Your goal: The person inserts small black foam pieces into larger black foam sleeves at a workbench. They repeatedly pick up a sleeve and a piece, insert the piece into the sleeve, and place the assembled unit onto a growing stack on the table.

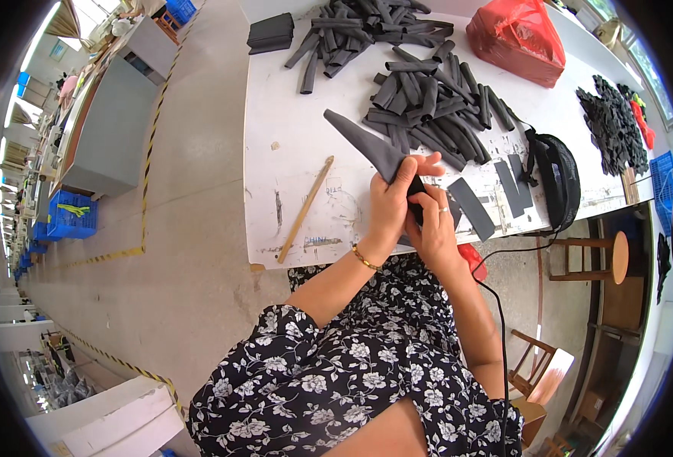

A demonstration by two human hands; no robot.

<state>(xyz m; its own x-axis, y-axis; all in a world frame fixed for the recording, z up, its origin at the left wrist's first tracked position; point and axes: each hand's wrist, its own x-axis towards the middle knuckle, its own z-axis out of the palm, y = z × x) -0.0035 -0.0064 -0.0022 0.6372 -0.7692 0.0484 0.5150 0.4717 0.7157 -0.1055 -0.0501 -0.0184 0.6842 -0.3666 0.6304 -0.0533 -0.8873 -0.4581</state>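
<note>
While the white surface (291, 179) lies mostly bare along its left edge, giving room to move, the heap of dark tubes (428, 99) sits toward the far edge, probably to leave that room free. The dark cloth piece (371, 148) is held above the near edge, narrow end free; the left hand (392, 196) grips its middle, the right hand (432, 225) pinches its lower end, seemingly steadying it. A wooden stick (306, 209) lies by the near left corner.

From here I see a black, white-flowered dress (329, 373) below the hands. A gold-brown bracelet (365, 258) rings the wrist beneath the left hand (387, 207); the right hand (434, 231) wears a ring (444, 209).
</note>
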